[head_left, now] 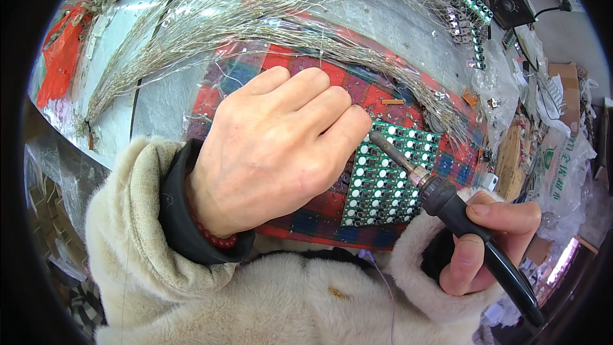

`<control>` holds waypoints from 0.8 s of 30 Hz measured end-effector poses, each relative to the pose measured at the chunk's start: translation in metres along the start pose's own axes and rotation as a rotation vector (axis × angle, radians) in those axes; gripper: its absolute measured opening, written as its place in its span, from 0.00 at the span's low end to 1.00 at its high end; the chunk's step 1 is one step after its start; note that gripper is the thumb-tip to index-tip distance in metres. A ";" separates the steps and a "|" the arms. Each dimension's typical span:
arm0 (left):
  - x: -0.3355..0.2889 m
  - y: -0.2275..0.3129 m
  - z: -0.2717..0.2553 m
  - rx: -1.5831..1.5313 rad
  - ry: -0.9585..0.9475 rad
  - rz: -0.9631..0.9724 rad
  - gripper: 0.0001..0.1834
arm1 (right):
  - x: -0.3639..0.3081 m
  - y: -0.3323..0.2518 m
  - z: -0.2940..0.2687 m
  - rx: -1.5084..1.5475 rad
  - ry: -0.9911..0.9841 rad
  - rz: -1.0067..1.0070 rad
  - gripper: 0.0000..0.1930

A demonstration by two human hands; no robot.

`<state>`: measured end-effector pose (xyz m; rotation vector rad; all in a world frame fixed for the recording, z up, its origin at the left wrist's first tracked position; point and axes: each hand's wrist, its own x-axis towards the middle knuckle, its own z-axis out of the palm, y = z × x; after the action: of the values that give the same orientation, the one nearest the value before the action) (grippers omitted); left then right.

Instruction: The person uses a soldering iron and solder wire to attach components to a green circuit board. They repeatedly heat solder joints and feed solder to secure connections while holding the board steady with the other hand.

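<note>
Red plaid cloth [306, 220] under green board [383, 182]; right hand [485, 243] gripping soldering iron [447, 201], tip up-left; left hand [281, 147] curled, contents hidden

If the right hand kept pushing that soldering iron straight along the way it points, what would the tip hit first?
Most likely the fingers of the left hand. The soldering iron in the right hand points up-left over the green circuit board panel, though depth is unclear.

Left hand [274, 153] at centre, back turned up, fingers curled together toward two o'clock, wrist entering from seven o'clock in a cream fleece cuff. Right hand [488, 243] at four o'clock, grip closed, thumb on top, fingers wrapped beneath, knuckles toward three o'clock.
</note>
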<state>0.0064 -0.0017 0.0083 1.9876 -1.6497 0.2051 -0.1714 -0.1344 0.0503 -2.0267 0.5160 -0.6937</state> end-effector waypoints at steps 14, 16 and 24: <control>-0.002 -0.002 0.002 -0.009 0.004 -0.005 0.15 | 0.001 -0.001 0.000 0.020 -0.010 0.042 0.24; -0.002 -0.002 0.001 -0.026 -0.004 -0.014 0.15 | 0.004 0.003 0.001 0.091 -0.011 -0.047 0.21; -0.002 -0.004 0.003 -0.141 0.010 -0.053 0.16 | 0.008 0.015 0.004 0.198 -0.010 -0.219 0.16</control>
<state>0.0094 -0.0013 0.0036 1.9184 -1.5589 0.0768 -0.1642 -0.1447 0.0381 -1.9148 0.2106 -0.8319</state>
